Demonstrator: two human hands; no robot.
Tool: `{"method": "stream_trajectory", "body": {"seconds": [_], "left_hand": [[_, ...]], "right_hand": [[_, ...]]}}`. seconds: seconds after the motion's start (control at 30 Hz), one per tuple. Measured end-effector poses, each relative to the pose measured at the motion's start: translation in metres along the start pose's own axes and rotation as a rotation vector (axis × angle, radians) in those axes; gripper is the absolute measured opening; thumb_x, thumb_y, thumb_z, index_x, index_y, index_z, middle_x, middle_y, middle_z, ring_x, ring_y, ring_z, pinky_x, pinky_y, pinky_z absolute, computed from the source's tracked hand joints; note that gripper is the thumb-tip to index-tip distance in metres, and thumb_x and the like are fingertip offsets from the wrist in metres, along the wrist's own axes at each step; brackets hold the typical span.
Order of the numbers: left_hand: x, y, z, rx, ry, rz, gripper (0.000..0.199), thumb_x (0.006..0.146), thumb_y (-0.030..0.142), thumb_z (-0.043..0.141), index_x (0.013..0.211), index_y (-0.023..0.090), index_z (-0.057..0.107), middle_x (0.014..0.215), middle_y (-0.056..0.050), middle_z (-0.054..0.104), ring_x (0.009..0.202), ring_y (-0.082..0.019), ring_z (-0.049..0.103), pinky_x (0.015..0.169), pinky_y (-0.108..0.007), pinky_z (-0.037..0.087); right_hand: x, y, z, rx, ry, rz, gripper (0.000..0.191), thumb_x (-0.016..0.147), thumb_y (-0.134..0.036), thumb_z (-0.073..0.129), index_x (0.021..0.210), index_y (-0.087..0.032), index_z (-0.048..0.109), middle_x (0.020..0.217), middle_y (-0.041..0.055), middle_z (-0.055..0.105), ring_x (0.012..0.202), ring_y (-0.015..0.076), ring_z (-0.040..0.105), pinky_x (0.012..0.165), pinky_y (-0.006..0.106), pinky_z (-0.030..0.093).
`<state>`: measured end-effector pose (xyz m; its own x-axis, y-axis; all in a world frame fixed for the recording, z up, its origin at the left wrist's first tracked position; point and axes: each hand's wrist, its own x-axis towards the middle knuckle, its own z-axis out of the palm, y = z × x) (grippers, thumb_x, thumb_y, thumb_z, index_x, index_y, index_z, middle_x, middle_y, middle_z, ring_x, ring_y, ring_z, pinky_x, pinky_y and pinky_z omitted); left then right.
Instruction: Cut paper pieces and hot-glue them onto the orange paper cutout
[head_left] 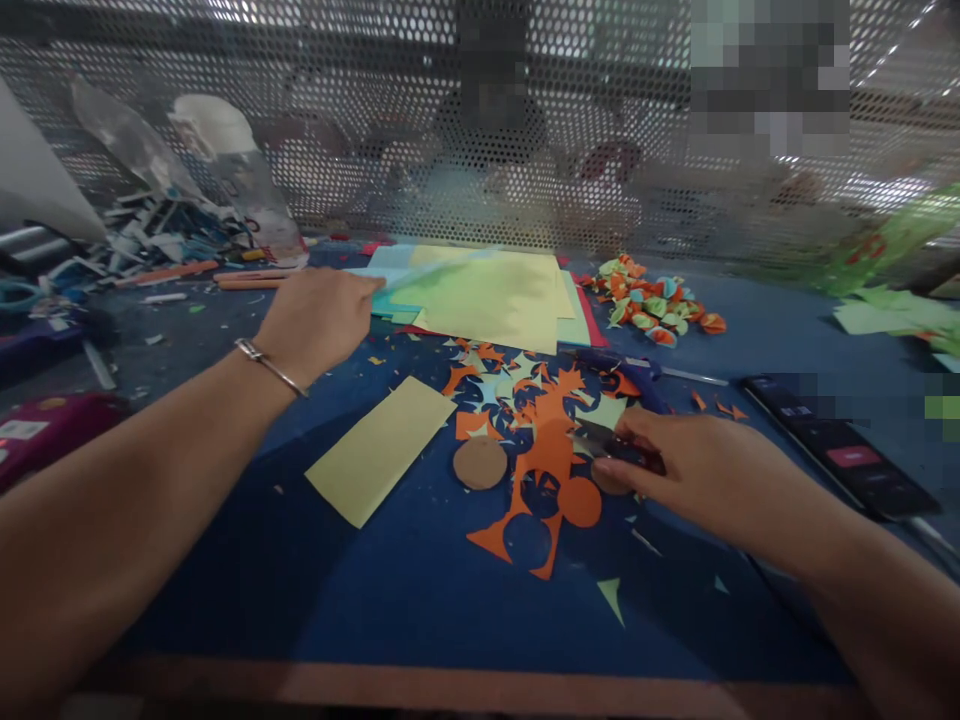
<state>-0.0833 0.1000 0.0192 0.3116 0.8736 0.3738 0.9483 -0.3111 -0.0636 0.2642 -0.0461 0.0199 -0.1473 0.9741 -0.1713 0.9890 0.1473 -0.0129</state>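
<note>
My left hand (322,315) is closed in a pinch on a pale blue strip (442,265), blurred by motion, above the left side of the stacked coloured paper (495,295). In my right hand (667,455) are scissors (600,437), their blades over the paper scraps. Orange cut-out paper (551,440) with round holes lies beside them, with an orange disc (580,501) at its lower right. A brown disc (480,463) rests to the left. Further left lies a folded yellow paper (381,450), between my two arms.
Small folded paper pieces (656,300) are heaped at back right. A phone (840,445) lies right of my right hand. At back left stand a bottle (251,185) and a pile of strips (165,235). Perforated metal (360,130) closes off the back.
</note>
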Motion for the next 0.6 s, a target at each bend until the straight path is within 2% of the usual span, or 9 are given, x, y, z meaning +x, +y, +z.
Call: {"method": "stream_trajectory", "body": {"seconds": [0.07, 0.17, 0.23, 0.27, 0.33, 0.4, 0.47, 0.6], "left_hand": [[-0.010, 0.015, -0.012, -0.100, 0.165, 0.056, 0.045, 0.103, 0.031, 0.035, 0.139, 0.022, 0.061, 0.124, -0.002, 0.074, 0.109, -0.023, 0.067, 0.099, -0.042, 0.053], [-0.027, 0.048, -0.028, -0.301, 0.328, 0.292, 0.044, 0.101, 0.022, 0.037, 0.137, 0.014, 0.062, 0.138, -0.007, 0.067, 0.129, -0.023, 0.061, 0.112, -0.041, 0.047], [-0.038, 0.070, -0.034, -0.346, 0.328, 0.380, 0.045, 0.100, 0.017, 0.035, 0.138, 0.018, 0.062, 0.147, -0.004, 0.060, 0.137, -0.022, 0.055, 0.118, -0.043, 0.043], [-0.042, 0.079, -0.035, -0.349, 0.290, 0.410, 0.046, 0.101, 0.017, 0.035, 0.140, 0.023, 0.060, 0.150, -0.002, 0.056, 0.141, -0.022, 0.051, 0.119, -0.046, 0.041], [-0.050, 0.090, -0.032, -0.370, 0.268, 0.498, 0.046, 0.101, 0.016, 0.036, 0.142, 0.024, 0.057, 0.153, -0.002, 0.053, 0.146, -0.021, 0.044, 0.121, -0.046, 0.038], [-0.055, 0.095, -0.026, -0.398, 0.331, 0.603, 0.044, 0.101, 0.012, 0.038, 0.140, 0.022, 0.057, 0.150, -0.005, 0.056, 0.146, -0.019, 0.043, 0.122, -0.043, 0.038], [-0.056, 0.095, -0.019, -0.401, 0.339, 0.694, 0.044, 0.101, 0.012, 0.040, 0.141, 0.022, 0.055, 0.151, -0.006, 0.055, 0.148, -0.019, 0.039, 0.124, -0.044, 0.035], [-0.052, 0.088, -0.008, -0.338, 0.390, 0.754, 0.044, 0.101, 0.010, 0.041, 0.142, 0.021, 0.052, 0.151, -0.009, 0.055, 0.149, -0.020, 0.037, 0.125, -0.044, 0.033]], "right_hand": [[-0.001, -0.001, -0.001, -0.019, -0.010, 0.007, 0.035, 0.092, -0.057, 0.053, 0.083, -0.024, 0.060, 0.072, 0.0059, 0.071, 0.061, 0.0240, 0.063, 0.052, 0.029, 0.026], [-0.002, -0.001, -0.003, -0.031, 0.007, 0.032, 0.039, 0.092, -0.060, 0.050, 0.084, -0.024, 0.061, 0.070, 0.0056, 0.070, 0.059, 0.0243, 0.062, 0.052, 0.030, 0.027], [-0.003, -0.001, -0.005, 0.055, 0.094, 0.046, 0.041, 0.092, -0.062, 0.049, 0.085, -0.023, 0.063, 0.070, 0.0057, 0.071, 0.060, 0.0241, 0.063, 0.052, 0.031, 0.031], [-0.004, -0.001, -0.005, 0.134, 0.149, 0.039, 0.043, 0.093, -0.062, 0.049, 0.083, -0.023, 0.063, 0.069, 0.0058, 0.071, 0.061, 0.0235, 0.063, 0.053, 0.031, 0.033], [-0.006, 0.000, -0.007, 0.331, 0.235, 0.013, 0.051, 0.095, -0.064, 0.046, 0.072, -0.021, 0.063, 0.063, 0.0058, 0.069, 0.060, 0.0213, 0.063, 0.055, 0.032, 0.039], [-0.008, -0.001, -0.010, 0.539, 0.250, -0.022, 0.059, 0.097, -0.065, 0.041, 0.064, -0.021, 0.064, 0.060, 0.0063, 0.068, 0.059, 0.0200, 0.063, 0.057, 0.032, 0.044], [-0.008, -0.002, -0.013, 0.753, 0.229, -0.054, 0.061, 0.096, -0.067, 0.043, 0.066, -0.020, 0.068, 0.062, 0.0070, 0.070, 0.059, 0.0195, 0.065, 0.059, 0.032, 0.048], [-0.007, -0.003, -0.012, 1.022, 0.155, -0.101, 0.053, 0.087, -0.068, 0.060, 0.072, -0.019, 0.070, 0.061, 0.0060, 0.071, 0.056, 0.0190, 0.066, 0.056, 0.031, 0.051]]}}
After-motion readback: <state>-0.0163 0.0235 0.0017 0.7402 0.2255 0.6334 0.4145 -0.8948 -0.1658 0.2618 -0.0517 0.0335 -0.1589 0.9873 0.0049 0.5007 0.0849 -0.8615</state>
